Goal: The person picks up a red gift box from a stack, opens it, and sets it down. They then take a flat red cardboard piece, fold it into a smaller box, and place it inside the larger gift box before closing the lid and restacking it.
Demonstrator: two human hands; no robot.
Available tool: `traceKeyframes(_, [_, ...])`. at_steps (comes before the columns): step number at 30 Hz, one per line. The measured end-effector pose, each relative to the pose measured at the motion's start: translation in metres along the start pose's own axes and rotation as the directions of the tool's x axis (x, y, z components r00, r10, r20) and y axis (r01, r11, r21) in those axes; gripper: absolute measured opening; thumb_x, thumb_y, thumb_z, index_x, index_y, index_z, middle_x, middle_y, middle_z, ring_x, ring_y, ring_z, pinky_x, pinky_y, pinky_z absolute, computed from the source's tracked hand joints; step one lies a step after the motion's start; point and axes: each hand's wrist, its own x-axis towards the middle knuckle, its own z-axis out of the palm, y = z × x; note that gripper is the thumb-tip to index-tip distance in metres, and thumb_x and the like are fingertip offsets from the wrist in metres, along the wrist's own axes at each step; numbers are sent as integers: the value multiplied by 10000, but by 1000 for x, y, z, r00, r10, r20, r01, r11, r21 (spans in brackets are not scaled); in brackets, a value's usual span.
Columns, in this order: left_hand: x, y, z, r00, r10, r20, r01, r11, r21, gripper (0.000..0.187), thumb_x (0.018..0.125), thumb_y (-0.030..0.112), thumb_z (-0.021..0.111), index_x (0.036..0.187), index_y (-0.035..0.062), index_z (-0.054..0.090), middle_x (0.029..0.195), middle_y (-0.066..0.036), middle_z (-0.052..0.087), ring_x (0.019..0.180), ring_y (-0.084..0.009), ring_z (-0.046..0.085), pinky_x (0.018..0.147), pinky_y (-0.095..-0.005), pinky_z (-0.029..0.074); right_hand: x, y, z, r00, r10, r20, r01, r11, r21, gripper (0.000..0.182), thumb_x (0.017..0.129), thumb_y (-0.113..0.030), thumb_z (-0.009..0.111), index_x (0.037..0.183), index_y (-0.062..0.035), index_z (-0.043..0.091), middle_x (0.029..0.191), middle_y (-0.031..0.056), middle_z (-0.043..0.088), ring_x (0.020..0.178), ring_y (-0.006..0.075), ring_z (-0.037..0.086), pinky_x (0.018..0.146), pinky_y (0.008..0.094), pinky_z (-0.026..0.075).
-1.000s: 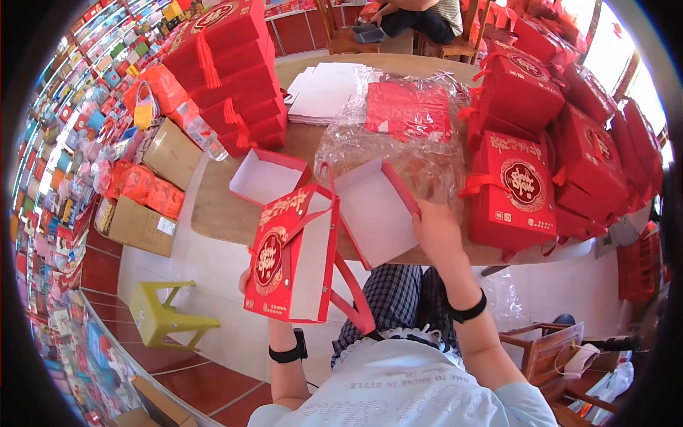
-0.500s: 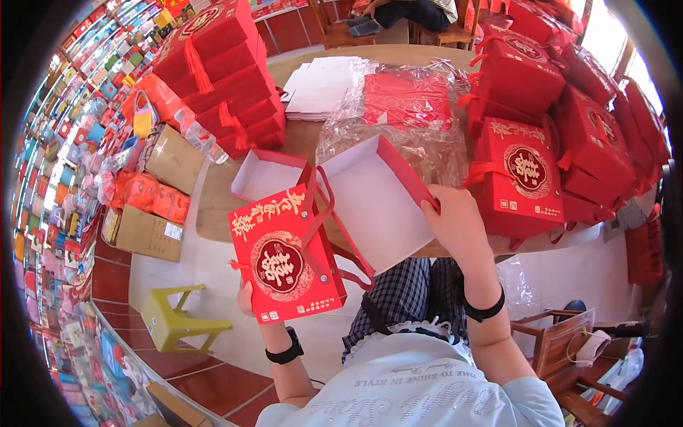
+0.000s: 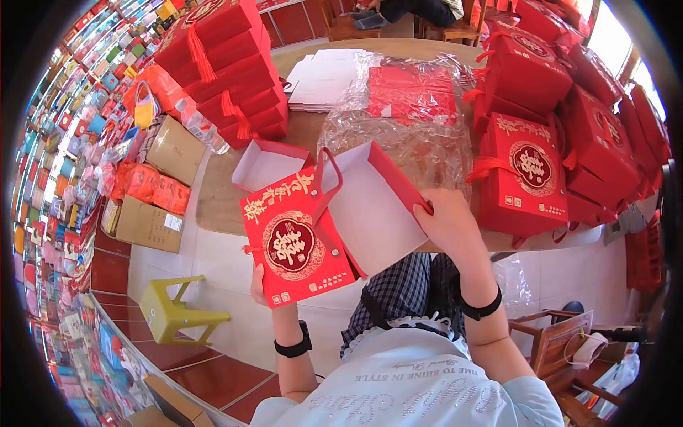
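Note:
My left hand [image 3: 262, 285] grips the lower left edge of a red gift box [image 3: 313, 265] with gold print, a dark red medallion, a tassel and a ribbon handle. My right hand [image 3: 453, 220] is closed on the right wall of an open red box tray [image 3: 380, 206] with a white inside. The printed gift box overlaps the tray's left side, and the ribbon handle crosses in front of the tray. How far the two fit together is hidden. Just behind them a smaller red tray [image 3: 267, 167], white inside, lies on the table.
Stacked red boxes [image 3: 235, 78] stand at the back left, finished-looking red gift boxes [image 3: 523, 171] at the right. White sheets [image 3: 327, 77] and plastic-wrapped red pieces [image 3: 411, 94] lie on the round table [image 3: 217, 206]. A green stool [image 3: 171, 306] is at left; a person [image 3: 409, 13] sits beyond.
The printed gift box has moved up and right, turning slightly, and covers more of the tray's left side. The tray, with my right hand on it, has shifted slightly left.

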Motion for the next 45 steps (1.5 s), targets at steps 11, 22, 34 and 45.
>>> traceKeyframes(11, [-6,26,-1,969,-137,208,162,981,-107,243,917,112,425,1157,73,432,1135,-249,499,952,-313,585,763,-399,556,2,2,9,998,13,-61,-18,997,-77,157,772,-117,532,775,14,619,729,211,604,722,378,591,681,448,470])
traceKeyframes(22, [4,65,22,922,-16,387,24,1000,-16,395,828,72,602,1188,30,443,1064,-220,577,888,-260,619,749,-334,531,-9,-29,4,929,-32,367,-99,938,332,385,913,-294,416,830,26,613,704,220,599,715,376,578,673,422,446])
traceKeyframes(34, [31,80,46,905,280,319,-288,957,-22,360,756,166,661,1069,88,502,1004,-287,596,530,-207,545,462,-234,417,-8,-23,-2,1000,17,-3,-13,886,464,258,846,-152,568,1054,-6,522,797,151,606,684,191,604,616,287,471])
traceKeyframes(45, [23,74,39,918,199,344,-232,971,55,359,753,187,676,1055,87,510,998,-282,600,615,-259,623,492,-265,473,-14,-3,18,975,151,-166,98,378,921,235,845,46,468,1070,-19,443,903,67,522,750,132,607,673,237,463])
